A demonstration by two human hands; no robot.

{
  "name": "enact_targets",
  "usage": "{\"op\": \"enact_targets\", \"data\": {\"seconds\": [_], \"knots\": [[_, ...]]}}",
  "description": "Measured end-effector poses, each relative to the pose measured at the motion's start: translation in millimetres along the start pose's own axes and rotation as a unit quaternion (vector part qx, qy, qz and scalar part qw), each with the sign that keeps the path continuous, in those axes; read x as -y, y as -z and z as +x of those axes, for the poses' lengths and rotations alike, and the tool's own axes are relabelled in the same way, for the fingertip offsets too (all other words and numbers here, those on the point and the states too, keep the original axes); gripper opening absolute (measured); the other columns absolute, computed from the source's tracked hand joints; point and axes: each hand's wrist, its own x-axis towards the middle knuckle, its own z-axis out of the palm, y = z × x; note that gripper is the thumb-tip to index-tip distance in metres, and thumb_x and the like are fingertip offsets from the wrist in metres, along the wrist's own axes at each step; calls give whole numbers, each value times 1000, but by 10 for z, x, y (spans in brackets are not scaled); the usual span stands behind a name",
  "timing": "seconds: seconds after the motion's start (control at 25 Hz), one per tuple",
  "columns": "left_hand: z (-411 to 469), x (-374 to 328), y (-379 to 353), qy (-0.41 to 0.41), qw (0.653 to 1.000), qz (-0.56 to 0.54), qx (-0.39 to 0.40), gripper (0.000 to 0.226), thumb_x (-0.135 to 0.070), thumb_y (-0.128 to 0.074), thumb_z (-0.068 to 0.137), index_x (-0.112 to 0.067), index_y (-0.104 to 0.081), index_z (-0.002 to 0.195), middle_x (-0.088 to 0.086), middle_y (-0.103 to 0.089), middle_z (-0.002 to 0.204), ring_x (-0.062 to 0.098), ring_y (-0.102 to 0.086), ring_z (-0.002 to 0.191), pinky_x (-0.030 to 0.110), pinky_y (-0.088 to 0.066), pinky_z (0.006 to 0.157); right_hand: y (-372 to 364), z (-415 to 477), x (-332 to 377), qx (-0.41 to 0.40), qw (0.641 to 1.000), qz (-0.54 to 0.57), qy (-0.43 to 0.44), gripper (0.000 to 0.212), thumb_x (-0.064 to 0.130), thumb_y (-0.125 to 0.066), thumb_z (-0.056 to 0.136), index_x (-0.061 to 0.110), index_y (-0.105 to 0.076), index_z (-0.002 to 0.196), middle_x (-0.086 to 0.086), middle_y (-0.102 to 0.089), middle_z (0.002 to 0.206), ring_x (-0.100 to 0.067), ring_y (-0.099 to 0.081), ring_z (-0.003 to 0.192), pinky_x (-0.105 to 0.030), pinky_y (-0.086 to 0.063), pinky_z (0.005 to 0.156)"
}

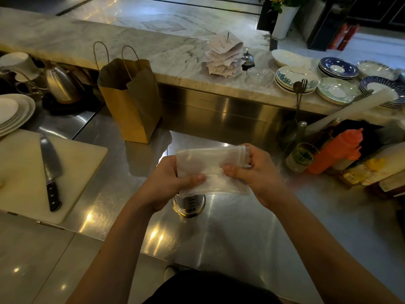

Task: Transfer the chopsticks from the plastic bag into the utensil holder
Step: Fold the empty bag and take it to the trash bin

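1. Nearest the person, both bare forearms reach forward over a brushed steel desk [241,227] that mirrors the ceiling lights as bright spots.
2. Above the desk, the left hand [173,183] and right hand [256,174] face each other. Each pinches the plastic bag [208,163] between thumb and curled fingers, and the clear bag is folded flat and held in the air between them.
3. Directly beneath the bag, a shiny metal utensil holder [189,204] stands upright on the desk. The bag and the left hand hide its top, so I cannot tell what it holds.
4. To the left lies a white cutting board [83,163] with a black-handled knife [51,172] on it, blade pointing away.
5. Further back, a brown paper bag [131,110] stands open, with a steel kettle [61,84] and stacked white plates [19,110] to its left. An orange squeeze bottle [337,150] stands among jars to the right.
6. Beyond, a raised marble desk [153,47] carries spiked paper slips [223,60], a small bell [247,59] and stacks of patterned plates [295,79]. Polished floor [175,9] stretches behind it.
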Motion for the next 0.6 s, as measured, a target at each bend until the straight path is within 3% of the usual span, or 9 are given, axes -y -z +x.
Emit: {"op": "enact_targets", "data": {"seconds": [0.16, 0.28, 0.36, 0.44, 0.52, 0.6], "knots": [[82, 115, 11, 7, 1000, 3, -3, 40, -6, -81, 70, -4, -68, 107, 19, -73, 103, 26, -71, 92, 41, -59, 83, 16, 30, -68, 4, 1000, -18, -9, 35, 6, -79, 75, 10, -63, 106, -5, -70, 99, -21, -70, 92, -40, -62, 74], [167, 333, -129, 41, 993, 60, -95, 50, -20, -84, 66, -10, -63, 111, 15, -71, 103, 29, -69, 96, 45, -60, 81, -64, 42, -196, -56, 994, -94, 3, 27, 11, -80, 76, 18, -64, 97, 1, -70, 88, -15, -70, 83, -46, -61, 75], [186, 373, -261, 55, 979, 94, -170, 53, -36, -82, 72, -17, -56, 114, 6, -67, 106, 22, -67, 98, 40, -60, 79, -110, 53, -252, -82, 993, -82, 0, 28, 13, -78, 78, 21, -61, 98, 1, -68, 91, -16, -70, 84, -47, -60, 74], [196, 319, -345, 39, 961, 136, -236, 47, -49, -73, 79, -19, -56, 111, -4, -65, 100, 10, -65, 91, 23, -57, 73, -140, 45, -237, -84, 995, -55, -15, 32, 14, -77, 80, 21, -57, 105, -2, -67, 100, -20, -71, 85, -45, -61, 72], [189, 225, -383, 2, 941, 183, -284, 37, -50, -67, 83, -21, -57, 104, -12, -63, 89, 3, -63, 82, 10, -49, 62, -172, 9, -210, -74, 997, -9, -30, 34, 15, -74, 83, 21, -53, 110, -4, -66, 103, -20, -71, 83, -39, -62, 68], [194, 170, -401, -26, 930, 199, -307, 35, -48, -65, 85, -19, -61, 105, -9, -65, 89, 5, -64, 81, 10, -49, 61, -232, -35, -166, -87, 995, 5, -39, 32, 28, -69, 87, 24, -50, 113, 5, -63, 100, -15, -68, 83, -34, -61, 67]]}}
